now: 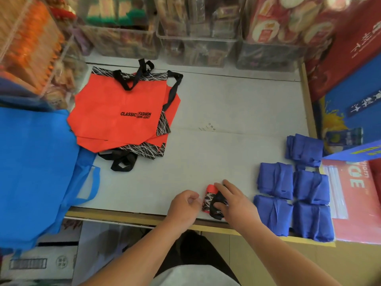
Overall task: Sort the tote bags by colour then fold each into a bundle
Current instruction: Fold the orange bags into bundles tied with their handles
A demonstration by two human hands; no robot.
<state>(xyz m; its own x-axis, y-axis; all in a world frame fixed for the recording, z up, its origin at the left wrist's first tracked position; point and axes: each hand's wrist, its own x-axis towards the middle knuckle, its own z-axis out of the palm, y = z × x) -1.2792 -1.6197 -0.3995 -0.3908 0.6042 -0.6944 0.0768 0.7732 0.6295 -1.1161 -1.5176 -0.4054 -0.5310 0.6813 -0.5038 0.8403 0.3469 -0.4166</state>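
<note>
Right hand (233, 201) grips orange bundle (210, 193) (left hand (184, 203) curled beside it)

Far ahead and left of your left grip (184, 202), the top orange tote bag (103, 104) is carrying black print reading "CLASSIC | FASHION", with "DOWN JACKET" under the second word. Out to the right of your right grip (233, 201), which is holding the orange bundle (211, 189), a pink-red packet (354, 195) is showing big white sideways letters ending in "CE". Ahead of both grips, small print is sitting on the desk (226, 104), too tiny to read. Far ahead-right, white brush characters are running across the red box (350, 48) and the blue box (348, 93), too blurred to read. Near-left of your left grip, a cardboard box (41, 263) is bearing a barcode with unreadable digits.
</note>
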